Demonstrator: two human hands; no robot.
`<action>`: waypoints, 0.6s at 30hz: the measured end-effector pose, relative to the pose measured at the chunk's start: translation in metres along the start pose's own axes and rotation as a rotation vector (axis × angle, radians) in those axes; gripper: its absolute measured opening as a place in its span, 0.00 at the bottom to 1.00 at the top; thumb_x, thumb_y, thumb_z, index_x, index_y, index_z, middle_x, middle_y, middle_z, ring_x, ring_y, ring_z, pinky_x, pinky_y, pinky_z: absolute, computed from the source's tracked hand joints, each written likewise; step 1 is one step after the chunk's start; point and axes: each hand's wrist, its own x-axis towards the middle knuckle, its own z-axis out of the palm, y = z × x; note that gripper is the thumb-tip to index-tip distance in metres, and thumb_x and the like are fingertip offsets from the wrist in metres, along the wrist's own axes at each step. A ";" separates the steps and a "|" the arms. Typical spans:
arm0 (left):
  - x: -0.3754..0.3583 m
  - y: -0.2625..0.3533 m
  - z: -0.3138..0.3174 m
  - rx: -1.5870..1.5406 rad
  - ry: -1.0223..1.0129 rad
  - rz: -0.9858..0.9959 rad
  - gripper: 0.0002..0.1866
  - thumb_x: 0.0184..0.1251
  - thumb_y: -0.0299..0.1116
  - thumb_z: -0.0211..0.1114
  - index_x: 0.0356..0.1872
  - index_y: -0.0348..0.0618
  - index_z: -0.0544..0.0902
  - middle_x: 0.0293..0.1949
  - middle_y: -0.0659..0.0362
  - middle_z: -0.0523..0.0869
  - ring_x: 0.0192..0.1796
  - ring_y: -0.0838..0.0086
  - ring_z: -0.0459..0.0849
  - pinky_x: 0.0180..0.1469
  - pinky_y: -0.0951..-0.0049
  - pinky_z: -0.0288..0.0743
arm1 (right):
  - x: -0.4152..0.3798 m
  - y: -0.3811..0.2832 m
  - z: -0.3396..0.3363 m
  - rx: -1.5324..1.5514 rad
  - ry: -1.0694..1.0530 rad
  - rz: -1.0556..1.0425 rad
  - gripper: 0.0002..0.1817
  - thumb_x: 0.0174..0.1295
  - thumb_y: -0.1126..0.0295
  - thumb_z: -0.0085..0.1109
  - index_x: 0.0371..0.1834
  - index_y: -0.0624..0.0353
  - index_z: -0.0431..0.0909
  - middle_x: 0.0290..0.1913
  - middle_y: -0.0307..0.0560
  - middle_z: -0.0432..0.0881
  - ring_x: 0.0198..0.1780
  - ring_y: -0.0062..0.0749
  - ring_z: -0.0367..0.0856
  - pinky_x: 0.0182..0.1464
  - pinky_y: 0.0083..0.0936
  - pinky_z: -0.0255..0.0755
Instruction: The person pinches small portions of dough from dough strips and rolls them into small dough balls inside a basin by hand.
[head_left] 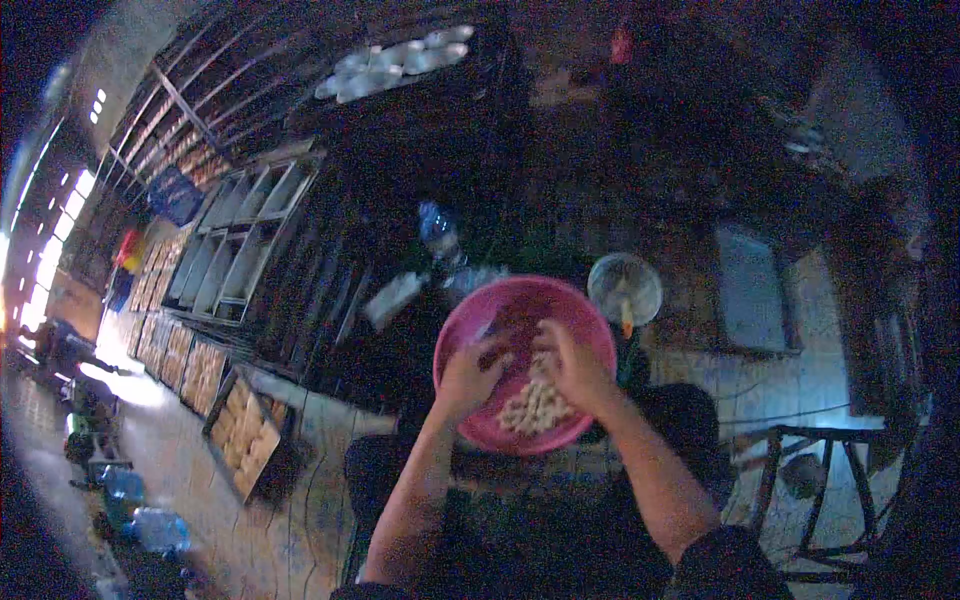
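Note:
A pink plastic basin (505, 300) sits in front of me, over my lap. In its near part lies a heap of small pale lumps (535, 410), whose exact kind does not show. My left hand (473, 376) reaches over the basin's left side with its fingers spread and curved inward. On the other side, my right hand (572, 368) hangs over the right edge of the heap, fingers apart and pointing away from me. No lump shows in either hand.
Right behind the basin stands a round whitish bowl (607, 284) with an orange-handled utensil (626, 322) in it. A plastic bottle (437, 225) is beyond. Crates of round pale items (243, 432) line the left floor. A dark metal stool frame (815, 435) stands at right.

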 end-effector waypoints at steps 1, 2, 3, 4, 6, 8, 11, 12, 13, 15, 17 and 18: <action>0.000 -0.007 0.008 -0.265 -0.023 -0.048 0.17 0.67 0.37 0.71 0.54 0.42 0.86 0.61 0.47 0.84 0.63 0.53 0.82 0.67 0.60 0.72 | -0.001 0.008 0.004 -0.111 0.048 -0.105 0.28 0.68 0.75 0.60 0.71 0.60 0.63 0.57 0.56 0.83 0.58 0.42 0.85 0.59 0.40 0.79; 0.009 -0.001 0.009 -0.274 -0.017 -0.024 0.17 0.67 0.37 0.71 0.54 0.42 0.86 0.61 0.47 0.84 0.63 0.53 0.82 0.67 0.60 0.72 | 0.003 0.011 0.006 -0.218 0.083 -0.203 0.30 0.67 0.73 0.64 0.71 0.58 0.63 0.55 0.54 0.84 0.56 0.41 0.86 0.58 0.39 0.80; 0.008 0.003 0.011 -0.210 -0.042 0.030 0.17 0.67 0.37 0.71 0.54 0.42 0.86 0.61 0.47 0.84 0.63 0.55 0.83 0.67 0.60 0.73 | -0.003 -0.013 -0.006 -0.121 0.055 -0.147 0.30 0.63 0.68 0.70 0.66 0.56 0.67 0.51 0.51 0.85 0.52 0.39 0.87 0.55 0.37 0.80; 0.005 0.005 0.012 -0.146 -0.068 0.081 0.17 0.67 0.36 0.72 0.53 0.41 0.86 0.60 0.48 0.85 0.62 0.57 0.83 0.66 0.61 0.73 | -0.002 -0.017 -0.010 -0.125 0.051 -0.138 0.30 0.63 0.68 0.70 0.66 0.56 0.67 0.51 0.51 0.85 0.52 0.39 0.87 0.55 0.37 0.80; 0.015 0.012 0.011 -0.130 -0.121 0.028 0.17 0.68 0.40 0.71 0.51 0.41 0.86 0.58 0.49 0.86 0.60 0.60 0.85 0.64 0.61 0.74 | -0.001 -0.017 -0.015 -0.114 0.116 -0.181 0.27 0.62 0.67 0.72 0.61 0.56 0.70 0.47 0.49 0.86 0.51 0.37 0.87 0.52 0.36 0.80; 0.021 0.027 0.008 -0.167 -0.192 -0.108 0.16 0.69 0.42 0.70 0.49 0.41 0.86 0.55 0.50 0.88 0.57 0.62 0.86 0.62 0.62 0.75 | 0.000 -0.018 -0.022 -0.091 0.147 -0.161 0.22 0.61 0.67 0.73 0.55 0.58 0.74 0.45 0.49 0.86 0.49 0.37 0.87 0.52 0.34 0.80; 0.027 0.021 0.017 -0.206 -0.181 -0.082 0.17 0.70 0.43 0.69 0.50 0.41 0.86 0.47 0.52 0.90 0.49 0.65 0.87 0.56 0.64 0.78 | 0.000 -0.020 -0.031 -0.063 0.249 -0.183 0.16 0.60 0.67 0.73 0.47 0.61 0.80 0.46 0.49 0.87 0.50 0.40 0.88 0.54 0.32 0.79; 0.032 0.024 0.016 -0.271 -0.215 -0.094 0.17 0.71 0.44 0.69 0.50 0.41 0.86 0.45 0.53 0.90 0.45 0.68 0.88 0.54 0.65 0.79 | 0.000 -0.017 -0.031 -0.062 0.248 -0.178 0.16 0.60 0.67 0.73 0.47 0.61 0.80 0.46 0.49 0.87 0.50 0.40 0.88 0.54 0.32 0.79; 0.033 0.029 0.016 -0.248 -0.220 -0.181 0.17 0.72 0.43 0.68 0.51 0.41 0.87 0.42 0.57 0.90 0.40 0.74 0.87 0.48 0.68 0.80 | -0.001 -0.014 -0.032 -0.054 0.228 -0.221 0.17 0.60 0.67 0.74 0.48 0.61 0.81 0.46 0.49 0.88 0.51 0.40 0.88 0.55 0.33 0.79; 0.038 0.031 0.019 -0.388 -0.243 -0.248 0.16 0.72 0.42 0.68 0.51 0.41 0.87 0.41 0.59 0.90 0.38 0.75 0.86 0.46 0.70 0.80 | -0.003 -0.009 -0.033 -0.044 0.205 -0.252 0.18 0.60 0.67 0.74 0.50 0.61 0.82 0.46 0.49 0.88 0.52 0.40 0.88 0.55 0.33 0.79; 0.039 0.029 0.028 -0.531 -0.270 -0.317 0.16 0.73 0.42 0.68 0.51 0.41 0.87 0.41 0.60 0.89 0.36 0.77 0.85 0.44 0.71 0.80 | -0.008 -0.008 -0.036 -0.053 0.229 -0.288 0.18 0.61 0.67 0.73 0.52 0.61 0.83 0.47 0.50 0.88 0.51 0.41 0.88 0.56 0.32 0.79; 0.041 0.024 0.036 -0.521 -0.271 -0.256 0.14 0.74 0.41 0.67 0.50 0.42 0.87 0.40 0.61 0.89 0.37 0.79 0.84 0.43 0.73 0.79 | -0.008 -0.005 -0.038 -0.055 0.233 -0.276 0.18 0.61 0.67 0.73 0.52 0.61 0.83 0.47 0.50 0.88 0.51 0.41 0.88 0.56 0.32 0.79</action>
